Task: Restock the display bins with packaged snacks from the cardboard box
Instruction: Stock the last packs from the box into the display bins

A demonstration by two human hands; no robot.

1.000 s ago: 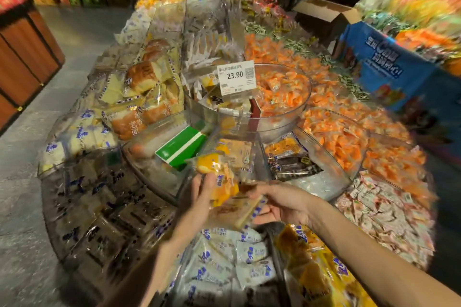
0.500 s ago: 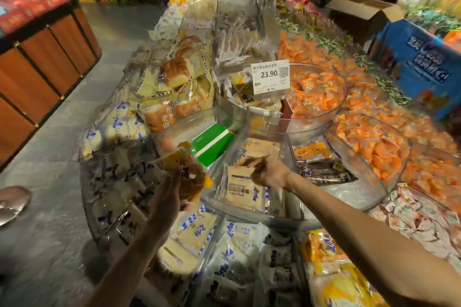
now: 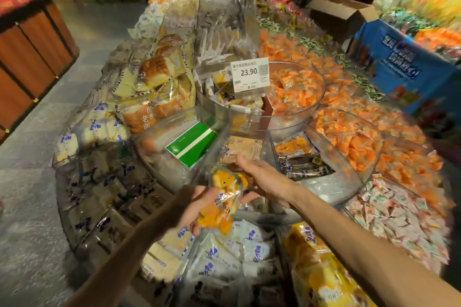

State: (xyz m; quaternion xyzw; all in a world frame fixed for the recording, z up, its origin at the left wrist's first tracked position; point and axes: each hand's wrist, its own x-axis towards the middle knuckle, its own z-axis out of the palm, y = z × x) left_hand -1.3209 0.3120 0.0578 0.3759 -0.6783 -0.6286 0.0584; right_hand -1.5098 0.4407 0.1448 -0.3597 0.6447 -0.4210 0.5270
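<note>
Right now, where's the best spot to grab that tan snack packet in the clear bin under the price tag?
Pinch the tan packet by its near edge, from above on your side: it lies flat, face up, that edge toward you, by your right hand.

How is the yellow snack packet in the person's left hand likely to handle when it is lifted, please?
The yellow snack packet probably flops: its clear wrapper bends and sags past the left hand. It looks light, since one hand carries it. The glossy film may be slippery.
</note>
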